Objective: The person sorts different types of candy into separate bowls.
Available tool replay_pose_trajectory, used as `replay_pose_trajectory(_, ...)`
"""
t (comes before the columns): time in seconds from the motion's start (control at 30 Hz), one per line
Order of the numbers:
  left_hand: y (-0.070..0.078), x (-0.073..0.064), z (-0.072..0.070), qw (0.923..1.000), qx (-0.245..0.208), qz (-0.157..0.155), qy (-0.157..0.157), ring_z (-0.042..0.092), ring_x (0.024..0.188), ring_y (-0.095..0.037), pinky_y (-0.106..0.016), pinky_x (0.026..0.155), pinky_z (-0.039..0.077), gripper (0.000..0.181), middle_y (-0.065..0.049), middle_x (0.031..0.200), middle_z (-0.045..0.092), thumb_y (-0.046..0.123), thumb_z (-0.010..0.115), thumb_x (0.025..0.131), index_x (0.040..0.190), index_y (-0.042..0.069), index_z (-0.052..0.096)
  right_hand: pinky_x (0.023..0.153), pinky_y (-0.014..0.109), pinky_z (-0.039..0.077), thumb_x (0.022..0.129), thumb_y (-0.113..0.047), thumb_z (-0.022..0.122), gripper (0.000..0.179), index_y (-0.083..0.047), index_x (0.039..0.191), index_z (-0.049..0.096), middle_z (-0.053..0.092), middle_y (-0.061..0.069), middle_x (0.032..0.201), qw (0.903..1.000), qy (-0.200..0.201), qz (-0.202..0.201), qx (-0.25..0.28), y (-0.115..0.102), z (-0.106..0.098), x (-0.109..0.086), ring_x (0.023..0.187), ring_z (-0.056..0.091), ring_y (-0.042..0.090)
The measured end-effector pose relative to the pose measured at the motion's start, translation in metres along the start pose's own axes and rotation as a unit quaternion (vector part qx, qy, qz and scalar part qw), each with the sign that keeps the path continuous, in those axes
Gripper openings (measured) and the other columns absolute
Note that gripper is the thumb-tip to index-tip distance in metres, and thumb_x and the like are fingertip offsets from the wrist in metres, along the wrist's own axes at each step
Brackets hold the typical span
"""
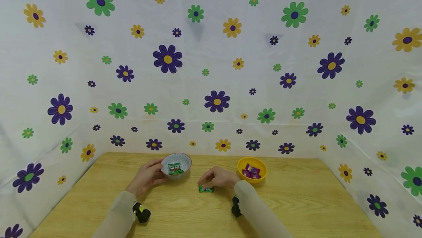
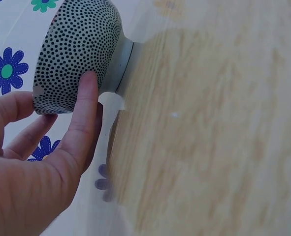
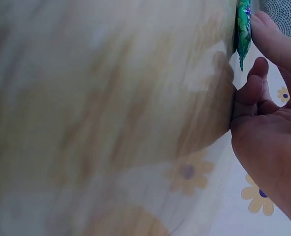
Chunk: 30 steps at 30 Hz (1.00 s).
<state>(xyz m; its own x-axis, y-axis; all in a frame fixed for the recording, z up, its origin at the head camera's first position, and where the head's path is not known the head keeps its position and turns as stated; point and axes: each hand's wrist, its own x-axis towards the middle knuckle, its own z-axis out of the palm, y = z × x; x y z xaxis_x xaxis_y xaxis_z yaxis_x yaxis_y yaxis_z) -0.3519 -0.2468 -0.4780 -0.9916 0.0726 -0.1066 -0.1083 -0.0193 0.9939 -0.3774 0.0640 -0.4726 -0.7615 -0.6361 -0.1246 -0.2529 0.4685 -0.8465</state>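
At the left, my left hand (image 1: pixel 148 175) holds the side of a bowl (image 1: pixel 164 167), speckled inside and dotted with black outside (image 2: pixel 79 44). Several green-wrapped candies (image 1: pixel 174 168) lie in this bowl. One finger rests along its outer wall near the foot, and the thumb is at the rim. Over the middle of the table, my right hand (image 1: pixel 219 177) reaches down to a single green-wrapped candy (image 1: pixel 206 189). In the right wrist view, fingertips meet the upper face of that candy (image 3: pixel 243 29), which lies flat; the other fingers bend loosely close to the tabletop.
A yellow bowl (image 1: pixel 241 164) with several purple-wrapped candies (image 1: pixel 251 171) stands behind the right wrist. The wooden table (image 1: pixel 184 216) ends at a white flowered sheet (image 1: pixel 197 131) at the back and sides. Black wrist devices (image 1: pixel 141 213) sit on both wrists.
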Motion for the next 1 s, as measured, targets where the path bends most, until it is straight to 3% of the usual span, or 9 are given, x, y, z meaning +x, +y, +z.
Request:
replay_pose_trajectory(0.23,-0.0014,0.0,0.0004,1.0,-0.002,-0.003,-0.001,0.065,0.101,-0.02,-0.045,0.091,0.056,0.05,-0.024,0.136,0.05,0.019,0.044,0.105,0.15,-0.001,0.033,0.094,0.029,0.047,0.086,-0.006,0.074,0.018,-0.01,0.103,0.078,0.068,-0.002,0.108,0.9999,-0.014,0.0,-0.01,0.004,-0.0023,-0.0006,0.099,0.056,0.009)
replay_pose_trajectory(0.67,0.0019,-0.0004,0.0001,1.0,0.001,-0.001,-0.001,0.065,0.096,-0.017,-0.043,0.09,0.056,0.05,-0.019,0.13,0.056,0.017,0.043,0.105,0.15,-0.001,0.032,0.073,0.02,0.046,0.083,-0.01,0.077,0.007,-0.01,0.09,0.079,0.067,-0.004,0.095,0.9978,0.0,0.018,-0.064,0.0016,0.0005,0.0011,0.083,0.053,0.01)
replay_pose_trajectory(1.0,-0.0006,0.0007,0.0007,1.0,0.001,-0.003,0.002,0.065,0.097,-0.017,-0.043,0.09,0.056,0.05,-0.021,0.132,0.054,0.018,0.043,0.105,0.15,0.0,0.032,0.068,0.018,0.042,0.085,-0.01,0.075,0.005,-0.007,0.088,0.078,0.071,-0.002,0.088,0.9978,-0.006,0.018,-0.064,-0.0034,0.0019,-0.0036,0.075,0.05,0.009)
